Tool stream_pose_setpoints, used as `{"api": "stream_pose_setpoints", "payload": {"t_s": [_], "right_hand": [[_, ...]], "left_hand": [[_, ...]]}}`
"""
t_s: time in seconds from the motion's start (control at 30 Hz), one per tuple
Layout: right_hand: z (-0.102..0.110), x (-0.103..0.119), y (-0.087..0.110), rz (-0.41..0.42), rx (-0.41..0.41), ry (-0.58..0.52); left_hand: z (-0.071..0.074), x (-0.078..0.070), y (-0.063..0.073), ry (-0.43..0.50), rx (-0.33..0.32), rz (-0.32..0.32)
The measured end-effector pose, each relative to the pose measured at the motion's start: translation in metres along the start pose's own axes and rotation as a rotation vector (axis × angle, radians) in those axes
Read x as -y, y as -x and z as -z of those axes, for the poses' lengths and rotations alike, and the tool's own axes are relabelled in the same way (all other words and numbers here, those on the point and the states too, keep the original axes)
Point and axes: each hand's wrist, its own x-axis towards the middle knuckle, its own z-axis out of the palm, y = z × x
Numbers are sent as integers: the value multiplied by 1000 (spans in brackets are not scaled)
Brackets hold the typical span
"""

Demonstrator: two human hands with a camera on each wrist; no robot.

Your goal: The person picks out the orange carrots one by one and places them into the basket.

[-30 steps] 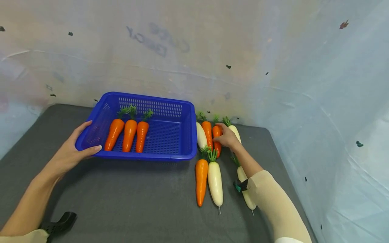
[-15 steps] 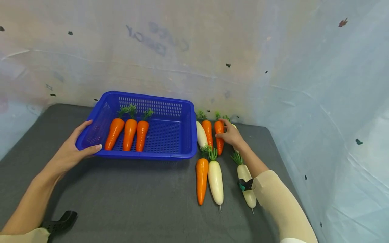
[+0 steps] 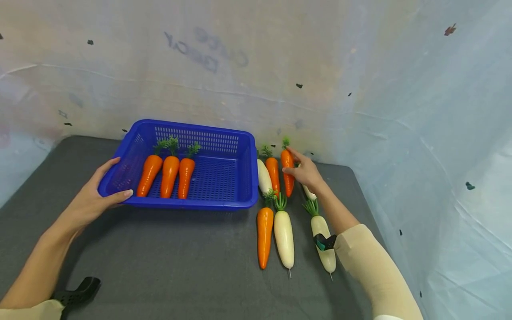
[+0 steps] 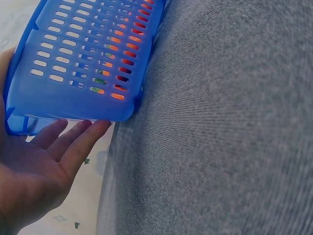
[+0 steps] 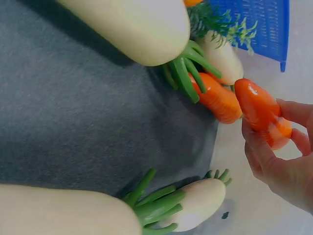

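Observation:
My right hand (image 3: 307,172) pinches an orange carrot (image 3: 286,166) by its upper part, and in the right wrist view the carrot (image 5: 261,112) is raised above the table between thumb and fingers. My left hand (image 3: 93,191) holds the near-left corner of a blue plastic basket (image 3: 192,203), thumb along the front rim. The left wrist view has its fingers against the perforated end wall. Three carrots (image 3: 170,177) lie side by side in the basket's left half. Beside its right end are a carrot (image 3: 273,171) and a white radish (image 3: 264,177) on the table.
Nearer me lie another carrot (image 3: 264,235) and a white radish (image 3: 284,240). Farther right, one radish (image 3: 320,226) lies under my right wrist strap and another radish (image 3: 310,192) is partly hidden by my hand. A plastic-sheet wall (image 3: 256,66) stands behind the grey table (image 3: 180,262).
My right hand has lifted the carrot off the table, moving it slightly away from me. The left hand and basket have stayed in place.

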Motion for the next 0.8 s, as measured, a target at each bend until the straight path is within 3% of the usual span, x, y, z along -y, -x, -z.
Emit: {"api": "stream_pose_setpoints", "payload": {"t_s": [0.43, 0.8], "right_hand": [[-8, 32, 2, 106, -34, -72], [-20, 60, 5, 130, 40, -241]], "left_hand": [[1, -2, 0, -2, 3, -1], [1, -2, 1, -1, 1, -1]]}}
